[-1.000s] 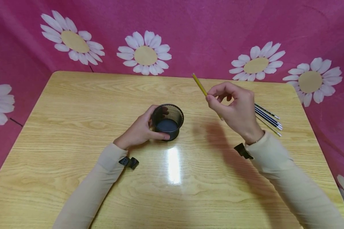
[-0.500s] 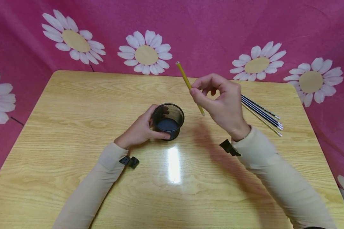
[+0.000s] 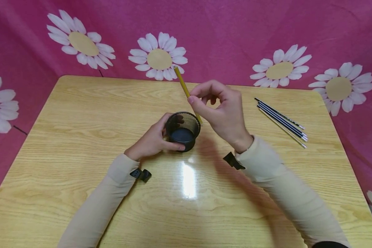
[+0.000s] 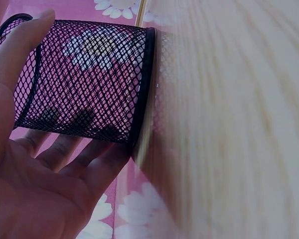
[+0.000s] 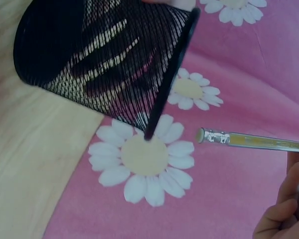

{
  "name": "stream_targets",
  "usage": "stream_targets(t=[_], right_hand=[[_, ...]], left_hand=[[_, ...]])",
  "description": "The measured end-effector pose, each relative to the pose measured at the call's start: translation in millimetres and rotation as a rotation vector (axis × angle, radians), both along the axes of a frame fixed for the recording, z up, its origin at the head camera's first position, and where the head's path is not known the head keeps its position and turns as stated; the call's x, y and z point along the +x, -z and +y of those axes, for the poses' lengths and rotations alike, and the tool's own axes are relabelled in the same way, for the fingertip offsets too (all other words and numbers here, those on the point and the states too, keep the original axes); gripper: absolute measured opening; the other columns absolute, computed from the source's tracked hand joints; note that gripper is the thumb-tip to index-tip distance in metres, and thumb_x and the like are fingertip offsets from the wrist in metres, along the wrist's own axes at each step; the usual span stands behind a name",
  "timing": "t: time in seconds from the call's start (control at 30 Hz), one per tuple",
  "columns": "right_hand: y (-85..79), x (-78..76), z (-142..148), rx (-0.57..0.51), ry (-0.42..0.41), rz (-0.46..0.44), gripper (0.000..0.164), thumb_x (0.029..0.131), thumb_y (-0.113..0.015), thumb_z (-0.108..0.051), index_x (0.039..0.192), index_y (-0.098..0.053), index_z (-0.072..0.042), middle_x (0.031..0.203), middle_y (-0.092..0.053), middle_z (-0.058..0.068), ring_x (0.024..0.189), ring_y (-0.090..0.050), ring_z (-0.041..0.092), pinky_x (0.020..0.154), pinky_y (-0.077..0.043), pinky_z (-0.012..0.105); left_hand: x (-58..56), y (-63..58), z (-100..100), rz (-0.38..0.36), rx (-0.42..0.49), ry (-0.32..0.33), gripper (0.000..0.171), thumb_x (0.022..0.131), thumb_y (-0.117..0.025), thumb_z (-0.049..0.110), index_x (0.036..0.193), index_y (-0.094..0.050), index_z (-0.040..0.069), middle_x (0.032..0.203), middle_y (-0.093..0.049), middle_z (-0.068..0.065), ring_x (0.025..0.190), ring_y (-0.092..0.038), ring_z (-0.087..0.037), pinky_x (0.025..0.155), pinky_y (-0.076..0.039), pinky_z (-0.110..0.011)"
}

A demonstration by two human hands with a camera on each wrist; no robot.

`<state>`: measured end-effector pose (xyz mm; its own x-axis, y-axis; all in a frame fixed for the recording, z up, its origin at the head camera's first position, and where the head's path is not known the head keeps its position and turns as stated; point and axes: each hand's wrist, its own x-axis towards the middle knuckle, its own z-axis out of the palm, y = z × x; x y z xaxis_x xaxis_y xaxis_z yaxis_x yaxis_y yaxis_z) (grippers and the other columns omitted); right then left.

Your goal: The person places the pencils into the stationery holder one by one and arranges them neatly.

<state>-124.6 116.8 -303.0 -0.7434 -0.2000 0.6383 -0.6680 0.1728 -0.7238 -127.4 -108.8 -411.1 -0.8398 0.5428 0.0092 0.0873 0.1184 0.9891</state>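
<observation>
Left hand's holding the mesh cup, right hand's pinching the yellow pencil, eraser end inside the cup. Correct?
Not quite: the eraser end isn't inside the cup. The right wrist view shows it outside, with a gap between it and the rim. The rest stands: the left hand holds the cup and the right hand pinches the yellow pencil.
</observation>
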Motion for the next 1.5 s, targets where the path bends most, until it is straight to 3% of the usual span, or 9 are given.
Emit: stream_targets(t=[0.27,0.5,0.73,0.93,1.17,1.5], right_hand=[[15.1,-0.1,-13,-0.011,-0.025,-0.039,0.007,0.097,-0.078,-0.004,0.099,-0.077,0.002,0.087,-0.075,0.007,0.074,-0.058,0.019,0.066,-0.041,0.033],[28.7,2.0,-21,-0.019,-0.037,-0.108,0.004,0.096,-0.079,0.0,0.099,-0.078,0.002,0.088,-0.075,0.003,0.072,-0.057,0.019,0.065,-0.043,0.03],[40.3,2.1,-24,0.004,-0.034,-0.166,0.005,0.096,-0.079,-0.002,0.1,-0.078,0.001,0.088,-0.075,0.003,0.063,-0.05,0.017,0.054,-0.039,0.025],[48.0,1.0,-26,0.057,0.012,-0.165,0.004,0.096,-0.081,-0.004,0.099,-0.079,-0.002,0.088,-0.077,0.003,0.056,-0.04,0.019,0.049,-0.029,0.024],[54.6,0.1,-26,0.125,0.042,-0.151,0.004,0.097,-0.081,-0.006,0.098,-0.079,-0.003,0.087,-0.077,0.002,0.059,-0.046,0.025,0.051,-0.033,0.024],[60.2,-1.9,-27,0.215,0.064,-0.136,0.003,0.097,-0.082,-0.009,0.097,-0.08,-0.006,0.086,-0.078,-0.001,0.055,-0.042,0.011,0.049,-0.031,0.025]], left_hand=[[-0.7,0.8,0,0.005,-0.014,0.001,0.087,0.083,-0.094,-0.003,0.154,-0.044,0.007,0.154,-0.055,-0.014,0.141,-0.053,-0.029,0.123,-0.037,-0.045],[-0.1,-0.9,-1,0.016,-0.034,0.004,0.087,0.083,-0.095,-0.002,0.153,-0.045,0.01,0.153,-0.056,-0.008,0.141,-0.052,-0.025,0.122,-0.038,-0.044],[-0.1,-0.7,-1,0.009,-0.034,0.006,0.086,0.083,-0.095,-0.001,0.152,-0.045,0.011,0.15,-0.057,-0.007,0.138,-0.054,-0.025,0.121,-0.04,-0.045],[0.0,-0.4,-2,-0.005,-0.034,0.008,0.086,0.084,-0.095,0.001,0.153,-0.045,0.013,0.152,-0.057,-0.006,0.138,-0.054,-0.025,0.121,-0.039,-0.047],[-0.4,1.3,-2,-0.008,-0.039,0.002,0.085,0.084,-0.095,0.001,0.152,-0.045,0.011,0.151,-0.057,-0.006,0.137,-0.054,-0.025,0.12,-0.04,-0.046],[-2.1,1.0,-2,-0.014,-0.06,-0.002,0.09,0.085,-0.095,0.004,0.157,-0.042,0.012,0.155,-0.056,-0.006,0.141,-0.052,-0.024,0.123,-0.037,-0.046]])
